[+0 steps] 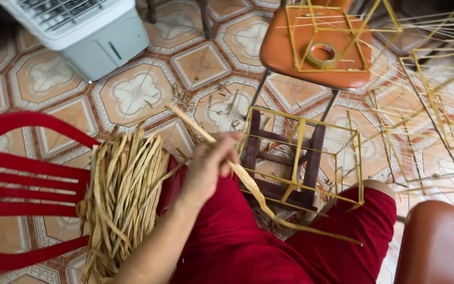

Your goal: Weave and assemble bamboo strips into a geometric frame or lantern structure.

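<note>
Left hand (209, 165) in closed grip on long flat tan reed strip (248, 181) beside yellow bamboo-stick cube frame (300, 152); right hand unseen. Likely to kink or snag on frame if pulled sharply.

Long tan straw strip (248, 181) slanting across red lap; pinched mid-length.

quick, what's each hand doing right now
Left hand: closed, pinching a long dried straw strip.
Right hand: not in view.
</note>
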